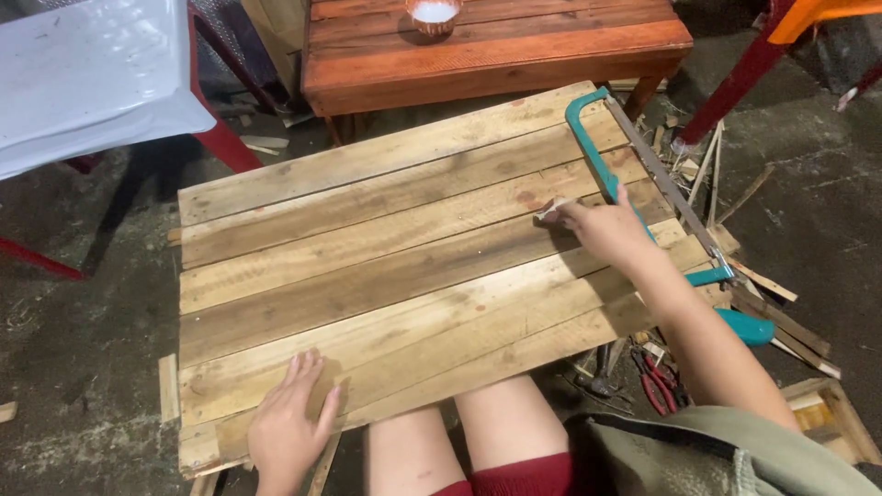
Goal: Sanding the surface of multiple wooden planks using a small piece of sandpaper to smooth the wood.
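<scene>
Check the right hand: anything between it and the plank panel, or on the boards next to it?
Only what the right hand pinches: a small pale piece, too blurred to identify, pressed onto the plank panel. A teal hacksaw lies on the boards just beyond that hand. The left hand rests flat on the near edge, nothing under it.

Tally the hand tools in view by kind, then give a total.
Hacksaw, teal frame, lying on the plank panel: 1
Pliers, red handles, on the floor: 1
Sanding scrap pinched in the right hand: 1
Left hand holds no tool, flat on the panel.
Total: 3
</scene>
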